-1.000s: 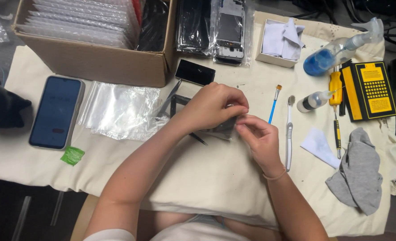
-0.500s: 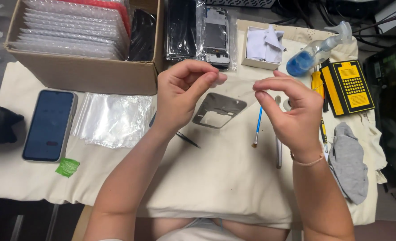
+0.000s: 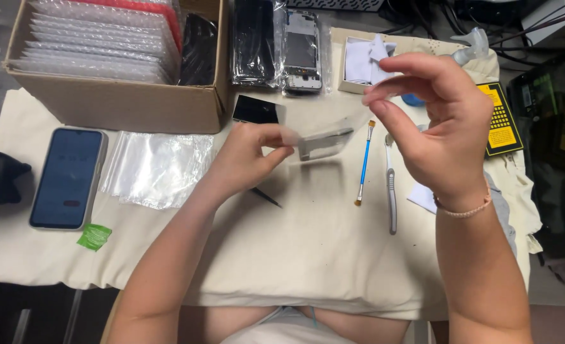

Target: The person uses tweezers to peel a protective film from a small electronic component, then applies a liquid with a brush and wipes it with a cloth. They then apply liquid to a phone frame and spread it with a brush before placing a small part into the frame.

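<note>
My left hand [image 3: 247,156] grips a flat grey metal phone frame [image 3: 324,143] by its left end and holds it tilted just above the cream cloth mat [image 3: 308,255]; the frame is blurred by motion. My right hand [image 3: 438,124] is raised higher, to the right of the frame. Its thumb and forefinger are pinched together. Whether anything tiny sits between those fingertips cannot be told. A thin black pointed tool [image 3: 266,197] lies on the mat under my left hand.
A blue-handled brush [image 3: 364,162] and a grey tool [image 3: 391,194] lie right of the frame. A phone [image 3: 66,178], a clear bag [image 3: 158,169] and a green scrap [image 3: 94,237] lie left. A cardboard box [image 3: 117,105], bagged phone parts [image 3: 276,44], a spray bottle [image 3: 473,46] and a yellow device [image 3: 502,121] stand behind.
The hands have come apart. My right hand rose and moved right with pinched fingers. My left hand lifted the grey frame off the mat by its left end.
</note>
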